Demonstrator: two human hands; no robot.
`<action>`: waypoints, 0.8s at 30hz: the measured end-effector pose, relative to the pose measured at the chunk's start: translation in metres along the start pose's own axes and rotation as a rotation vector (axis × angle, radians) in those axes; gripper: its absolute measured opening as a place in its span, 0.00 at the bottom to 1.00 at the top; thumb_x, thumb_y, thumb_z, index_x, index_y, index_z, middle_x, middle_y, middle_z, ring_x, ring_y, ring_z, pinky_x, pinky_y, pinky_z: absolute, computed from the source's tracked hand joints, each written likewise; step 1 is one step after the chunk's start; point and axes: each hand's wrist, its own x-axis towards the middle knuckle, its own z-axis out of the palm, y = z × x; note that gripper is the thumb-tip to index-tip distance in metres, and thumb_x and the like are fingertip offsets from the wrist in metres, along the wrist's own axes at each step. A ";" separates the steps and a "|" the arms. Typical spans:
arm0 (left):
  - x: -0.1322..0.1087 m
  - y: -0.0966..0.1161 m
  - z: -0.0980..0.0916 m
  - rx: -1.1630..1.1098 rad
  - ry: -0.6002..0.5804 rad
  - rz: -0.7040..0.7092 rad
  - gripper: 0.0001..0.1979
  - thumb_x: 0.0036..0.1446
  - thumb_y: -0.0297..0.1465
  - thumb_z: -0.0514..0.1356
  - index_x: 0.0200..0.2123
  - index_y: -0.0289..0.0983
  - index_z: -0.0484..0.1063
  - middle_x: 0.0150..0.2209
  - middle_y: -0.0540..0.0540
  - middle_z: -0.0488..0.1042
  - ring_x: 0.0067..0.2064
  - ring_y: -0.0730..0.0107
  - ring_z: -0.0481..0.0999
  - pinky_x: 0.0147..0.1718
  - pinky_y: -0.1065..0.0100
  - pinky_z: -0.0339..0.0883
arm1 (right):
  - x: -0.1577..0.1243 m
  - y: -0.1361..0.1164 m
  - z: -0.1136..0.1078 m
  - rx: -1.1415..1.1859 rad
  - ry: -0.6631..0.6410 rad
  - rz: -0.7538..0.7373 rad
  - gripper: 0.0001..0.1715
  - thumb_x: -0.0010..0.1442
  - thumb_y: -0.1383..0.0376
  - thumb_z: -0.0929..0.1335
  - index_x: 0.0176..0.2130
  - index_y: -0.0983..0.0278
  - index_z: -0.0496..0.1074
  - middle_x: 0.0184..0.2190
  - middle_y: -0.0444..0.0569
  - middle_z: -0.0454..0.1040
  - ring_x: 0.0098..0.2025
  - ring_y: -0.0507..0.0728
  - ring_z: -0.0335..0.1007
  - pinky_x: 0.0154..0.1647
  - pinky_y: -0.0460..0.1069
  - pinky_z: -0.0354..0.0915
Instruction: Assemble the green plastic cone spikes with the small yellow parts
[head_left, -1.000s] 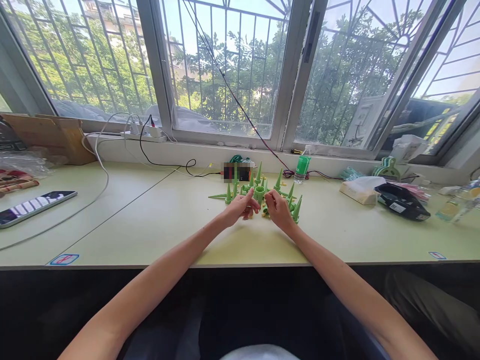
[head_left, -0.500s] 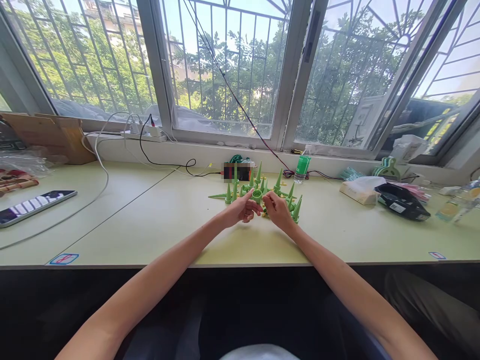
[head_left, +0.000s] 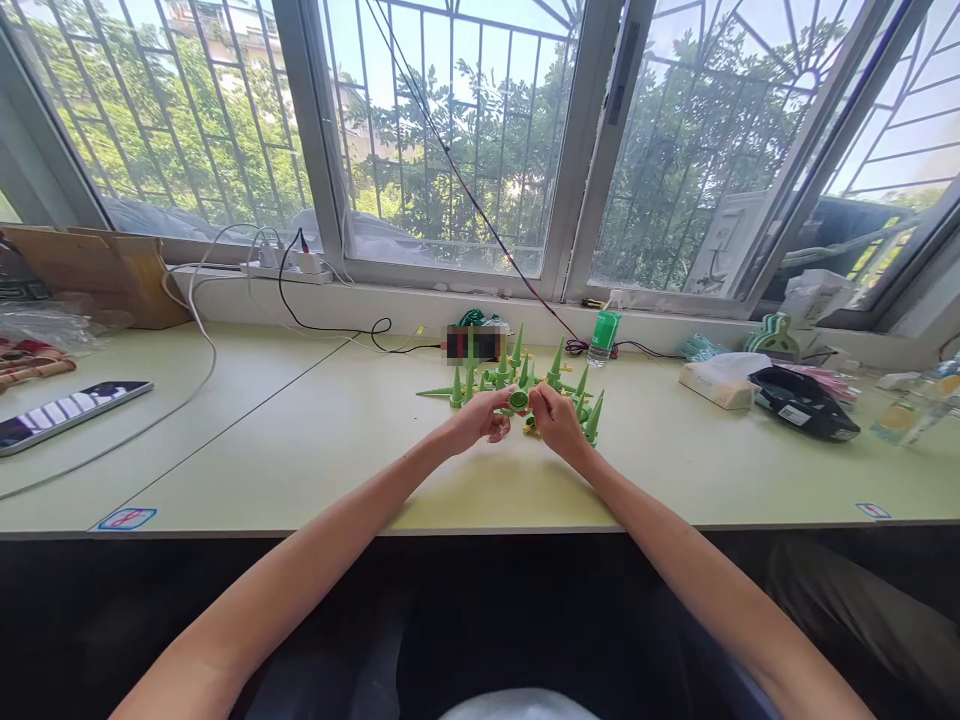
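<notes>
A green plastic watering spike [head_left: 518, 400] is held up between my hands, its round open end turned toward me. My left hand [head_left: 480, 418] is closed on it from the left, with the thumb along its side. At its right side, my right hand [head_left: 553, 412] has its fingers pinched together; what sits between them is too small to make out. Beyond and around my hands, several more green spikes [head_left: 517, 348] stand on the table, tips up, with small yellow parts among them. One spike [head_left: 433, 393] lies on its side at the left of the group.
A water bottle [head_left: 604, 332] stands behind the spikes. A tissue pack [head_left: 724, 380] and a black pouch [head_left: 802, 402] lie to the right. At the left are a phone [head_left: 71, 412] and a white cable [head_left: 202, 385]. The table's front edge [head_left: 480, 530] runs below my forearms.
The spike between my hands has tilted and shifted slightly right, so its open end faces me more. My left fingers have curled in; my right hand has barely moved.
</notes>
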 end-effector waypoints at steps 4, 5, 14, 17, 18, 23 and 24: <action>-0.002 0.001 0.002 0.017 0.033 0.044 0.21 0.51 0.46 0.64 0.36 0.34 0.67 0.22 0.52 0.64 0.20 0.77 0.65 0.15 0.75 0.50 | 0.000 0.002 0.001 -0.006 0.017 -0.013 0.22 0.67 0.52 0.56 0.26 0.61 0.57 0.20 0.41 0.62 0.21 0.50 0.54 0.26 0.46 0.53; -0.002 0.001 0.002 0.033 0.035 0.050 0.21 0.51 0.45 0.64 0.36 0.34 0.67 0.21 0.53 0.62 0.20 0.77 0.64 0.15 0.75 0.50 | 0.000 0.002 0.001 -0.008 0.020 -0.015 0.22 0.67 0.52 0.56 0.27 0.61 0.57 0.21 0.41 0.62 0.21 0.50 0.54 0.26 0.46 0.54; -0.003 0.000 0.002 0.117 0.072 0.126 0.25 0.49 0.40 0.68 0.48 0.33 0.71 0.29 0.49 0.67 0.23 0.79 0.65 0.16 0.75 0.52 | 0.001 0.005 0.002 -0.006 0.020 -0.036 0.21 0.67 0.53 0.56 0.26 0.61 0.56 0.20 0.41 0.60 0.22 0.51 0.56 0.27 0.46 0.54; -0.002 -0.004 0.000 0.153 0.049 0.160 0.29 0.49 0.40 0.68 0.54 0.36 0.69 0.38 0.44 0.70 0.23 0.81 0.66 0.16 0.75 0.54 | 0.001 0.007 0.002 -0.022 0.013 -0.024 0.22 0.67 0.52 0.56 0.26 0.61 0.56 0.20 0.40 0.60 0.21 0.50 0.53 0.25 0.46 0.52; -0.002 -0.005 -0.001 0.172 0.036 0.174 0.30 0.50 0.40 0.68 0.55 0.37 0.69 0.40 0.42 0.70 0.23 0.81 0.66 0.16 0.75 0.54 | 0.001 0.007 0.002 -0.026 0.012 -0.021 0.23 0.67 0.52 0.56 0.26 0.61 0.56 0.19 0.40 0.59 0.21 0.50 0.52 0.25 0.46 0.52; 0.000 -0.009 -0.004 0.262 0.048 0.227 0.30 0.52 0.40 0.66 0.58 0.40 0.67 0.47 0.39 0.68 0.23 0.83 0.66 0.15 0.76 0.55 | 0.001 0.006 0.002 -0.040 0.024 -0.025 0.23 0.67 0.51 0.55 0.26 0.61 0.56 0.19 0.40 0.59 0.21 0.49 0.52 0.25 0.46 0.52; 0.001 -0.010 -0.004 0.280 0.048 0.234 0.30 0.53 0.40 0.65 0.58 0.41 0.67 0.47 0.40 0.68 0.22 0.84 0.66 0.15 0.76 0.56 | 0.001 0.006 0.002 -0.046 0.030 -0.027 0.23 0.67 0.51 0.56 0.26 0.61 0.56 0.19 0.40 0.59 0.21 0.49 0.51 0.25 0.46 0.51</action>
